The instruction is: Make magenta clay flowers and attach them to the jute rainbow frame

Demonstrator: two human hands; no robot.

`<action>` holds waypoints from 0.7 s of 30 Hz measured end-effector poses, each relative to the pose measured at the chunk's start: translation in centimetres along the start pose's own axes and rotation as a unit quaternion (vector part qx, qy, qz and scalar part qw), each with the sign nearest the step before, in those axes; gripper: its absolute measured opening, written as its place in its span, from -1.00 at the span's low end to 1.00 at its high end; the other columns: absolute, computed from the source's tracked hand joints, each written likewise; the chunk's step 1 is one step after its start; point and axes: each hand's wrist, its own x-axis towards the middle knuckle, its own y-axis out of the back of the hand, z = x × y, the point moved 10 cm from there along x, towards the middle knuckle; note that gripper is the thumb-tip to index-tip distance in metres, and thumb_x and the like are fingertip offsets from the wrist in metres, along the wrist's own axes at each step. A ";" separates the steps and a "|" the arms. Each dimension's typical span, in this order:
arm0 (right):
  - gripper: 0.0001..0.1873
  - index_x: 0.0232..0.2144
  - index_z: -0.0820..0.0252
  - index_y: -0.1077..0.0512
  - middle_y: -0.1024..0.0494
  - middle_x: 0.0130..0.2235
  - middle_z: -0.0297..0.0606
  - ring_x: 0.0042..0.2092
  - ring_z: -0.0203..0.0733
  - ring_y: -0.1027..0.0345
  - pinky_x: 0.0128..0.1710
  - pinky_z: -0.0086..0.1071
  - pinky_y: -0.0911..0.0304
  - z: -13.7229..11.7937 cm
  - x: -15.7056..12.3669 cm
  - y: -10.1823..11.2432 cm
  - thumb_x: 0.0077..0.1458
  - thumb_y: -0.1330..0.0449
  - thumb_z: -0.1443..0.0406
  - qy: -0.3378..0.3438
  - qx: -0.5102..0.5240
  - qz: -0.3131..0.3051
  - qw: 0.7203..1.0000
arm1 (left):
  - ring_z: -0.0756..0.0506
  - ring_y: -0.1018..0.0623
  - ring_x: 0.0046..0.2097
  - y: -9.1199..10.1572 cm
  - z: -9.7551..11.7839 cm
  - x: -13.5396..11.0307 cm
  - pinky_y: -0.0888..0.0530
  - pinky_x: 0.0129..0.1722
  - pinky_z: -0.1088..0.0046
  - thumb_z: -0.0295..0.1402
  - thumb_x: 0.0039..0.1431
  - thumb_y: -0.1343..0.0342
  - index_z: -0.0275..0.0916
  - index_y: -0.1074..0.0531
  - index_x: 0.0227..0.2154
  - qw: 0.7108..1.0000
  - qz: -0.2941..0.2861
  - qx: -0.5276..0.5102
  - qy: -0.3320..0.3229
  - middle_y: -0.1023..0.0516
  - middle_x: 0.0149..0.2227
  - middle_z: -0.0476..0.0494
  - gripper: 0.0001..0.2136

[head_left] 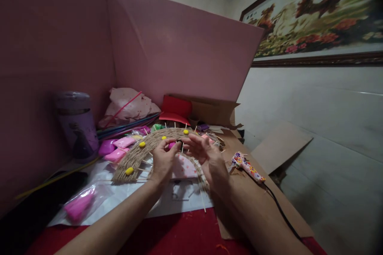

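The left hand (163,162) pinches a magenta lump (171,145) near the twine arch (154,138); the right hand (208,155) curves beside it, fingers apart. Light, even pressure should best keep the lump's shape.

Tumbler (76,127) left of arch (155,138); glue gun (249,171) right, on cardboard (257,192).

Both forearms (116,217) reach forward, left fingers (163,143) pinched, right fingers (196,141) loosely curved.

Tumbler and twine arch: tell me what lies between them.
In the head view, a purple pack and two pink packs lie between the tumbler and the arch.
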 end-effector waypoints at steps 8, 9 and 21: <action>-0.73 -0.53 0.20 -0.40 -0.33 -0.61 -0.39 -0.54 -0.34 -0.20 -0.50 -0.45 -0.10 -1.3 -3.0 0.6 0.18 -0.04 0.28 0.161 -0.387 0.041 0.907 | 0.04 -0.45 -0.47 -3.0 -2.5 -2.7 -0.36 -0.52 0.58 -0.42 -0.02 -0.22 -0.35 -0.42 -0.18 0.958 -0.128 -0.176 0.188 -0.49 -0.40 -0.13 -0.70; -0.71 -0.55 0.20 -0.39 -0.34 -0.60 -0.37 -0.53 -0.33 -0.22 -0.48 -0.44 -0.10 -1.5 -3.2 0.3 0.19 -0.02 0.29 0.179 -0.414 0.038 0.892 | 0.04 -0.46 -0.45 -3.3 -2.5 -2.9 -0.37 -0.50 0.57 -0.44 0.00 -0.20 -0.35 -0.41 -0.16 0.955 -0.138 -0.183 0.190 -0.49 -0.38 -0.15 -0.71; -0.69 -0.09 0.14 -0.36 -0.40 -0.21 -0.19 -0.18 -0.16 -0.29 -0.21 -0.29 -0.27 -0.6 -3.0 -1.8 0.09 -0.08 0.43 0.232 -0.443 -0.066 0.864 | -0.02 -0.48 -0.38 -3.4 -3.0 -3.1 -0.47 -0.38 0.42 -0.43 -0.13 -0.28 -0.28 -0.40 -0.31 0.955 -0.205 -0.117 0.181 -0.44 -0.33 -0.07 -0.73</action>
